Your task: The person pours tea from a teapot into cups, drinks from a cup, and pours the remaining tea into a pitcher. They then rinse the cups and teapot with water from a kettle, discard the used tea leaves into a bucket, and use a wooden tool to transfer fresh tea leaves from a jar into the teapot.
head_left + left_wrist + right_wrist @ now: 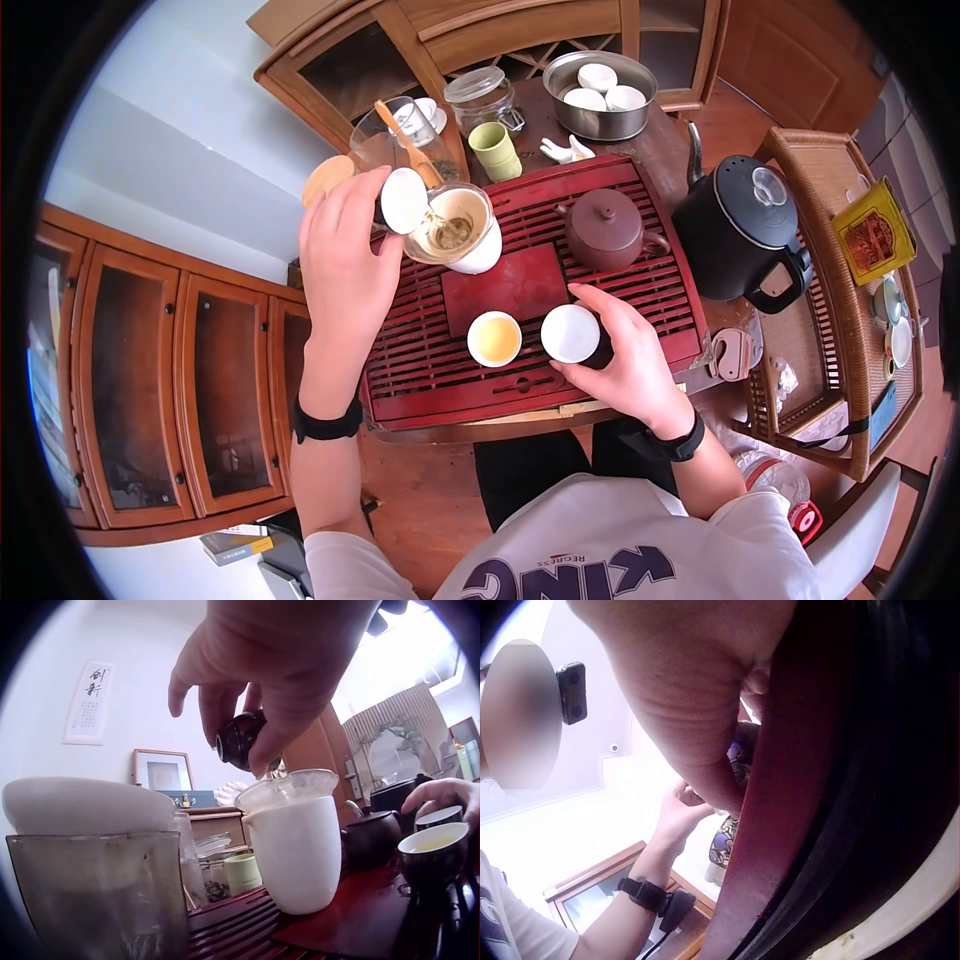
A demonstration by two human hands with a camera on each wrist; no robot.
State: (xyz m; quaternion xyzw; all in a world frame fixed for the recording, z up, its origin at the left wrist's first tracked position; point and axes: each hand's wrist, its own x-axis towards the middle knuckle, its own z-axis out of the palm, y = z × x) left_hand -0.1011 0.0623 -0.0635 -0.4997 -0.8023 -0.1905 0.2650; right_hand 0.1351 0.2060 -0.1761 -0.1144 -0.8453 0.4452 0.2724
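Observation:
My left hand (pixel 345 250) pinches a small teacup (pixel 404 200), dark outside and white inside, tipped on its side. Pale liquid runs from its rim into a strainer (pixel 289 789) set on top of a white pitcher (pixel 296 859). With thumb and forefinger, my right hand (pixel 635 355) holds a second white-lined teacup (pixel 570 334) at the front of the red slatted tea tray (pixel 420 385). Just left of it stands a teacup of yellow tea (pixel 495 341). A brown clay teapot (pixel 605 230) sits behind the right hand.
A black kettle (pixel 745 220) stands right of the tray, beside a wicker shelf (pixel 850 300). Behind are a steel pot (pixel 600 122) of white cups, a lidded glass jar (pixel 482 98) and a green cup (pixel 495 150). A wooden scoop (pixel 412 148) leans near the left hand.

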